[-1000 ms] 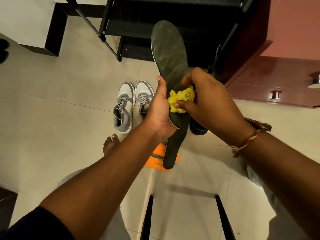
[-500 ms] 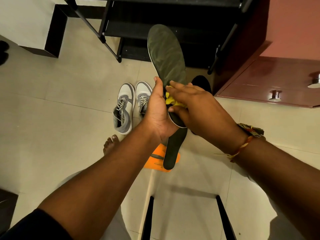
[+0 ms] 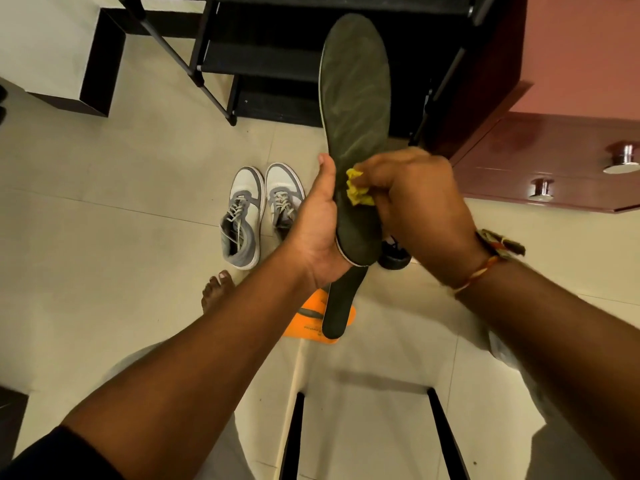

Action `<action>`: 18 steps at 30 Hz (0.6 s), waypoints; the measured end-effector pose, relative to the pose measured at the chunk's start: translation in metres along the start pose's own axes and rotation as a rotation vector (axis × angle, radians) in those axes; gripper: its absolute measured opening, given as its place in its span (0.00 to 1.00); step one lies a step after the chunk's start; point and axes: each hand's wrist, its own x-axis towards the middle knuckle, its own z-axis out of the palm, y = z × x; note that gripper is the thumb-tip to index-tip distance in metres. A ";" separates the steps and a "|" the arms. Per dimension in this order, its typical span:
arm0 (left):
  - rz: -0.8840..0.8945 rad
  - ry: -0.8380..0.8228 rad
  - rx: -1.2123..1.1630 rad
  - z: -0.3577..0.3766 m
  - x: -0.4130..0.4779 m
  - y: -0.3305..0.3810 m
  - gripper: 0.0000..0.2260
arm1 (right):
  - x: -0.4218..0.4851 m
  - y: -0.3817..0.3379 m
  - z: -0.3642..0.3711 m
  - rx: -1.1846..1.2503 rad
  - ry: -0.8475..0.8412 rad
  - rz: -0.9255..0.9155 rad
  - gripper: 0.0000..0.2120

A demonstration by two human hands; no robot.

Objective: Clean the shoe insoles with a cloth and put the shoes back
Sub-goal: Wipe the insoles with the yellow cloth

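The left hand [image 3: 318, 233] grips the insole [image 3: 356, 98] round its heel half, thumb along the edge, holding it in the air with the toe toward the rack [image 3: 263, 64]. The right hand's [image 3: 419, 206] fingers pinch a wadded cloth [image 3: 356, 188] against its middle. A good wipe probably means bracing the bendy insole from behind, stroking out to the toe, and turning the wad to a fresh face. The insole is long, round-ended, dark green and felt-like, with pale smears; the cloth is yellow and crumpled. The laced grey-and-white shoes [image 3: 244, 220] stand together on the tiled floor [image 3: 104, 271]; a second insole [image 3: 337, 306] lies nearer the person.
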 end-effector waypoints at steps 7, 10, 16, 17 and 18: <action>0.023 -0.002 0.070 0.006 -0.002 -0.005 0.29 | 0.000 0.002 -0.006 0.057 0.104 0.141 0.08; 0.041 0.047 0.009 -0.001 0.001 0.006 0.31 | -0.009 -0.018 0.004 0.227 0.039 0.160 0.11; 0.056 0.067 -0.020 -0.006 0.002 0.012 0.29 | -0.014 -0.030 0.010 0.297 -0.001 0.068 0.10; 0.038 0.049 -0.002 -0.004 0.001 0.007 0.29 | -0.011 -0.025 0.008 0.219 0.007 0.047 0.10; 0.024 0.030 0.017 -0.002 0.000 0.003 0.29 | -0.007 -0.017 0.006 0.144 0.023 0.044 0.09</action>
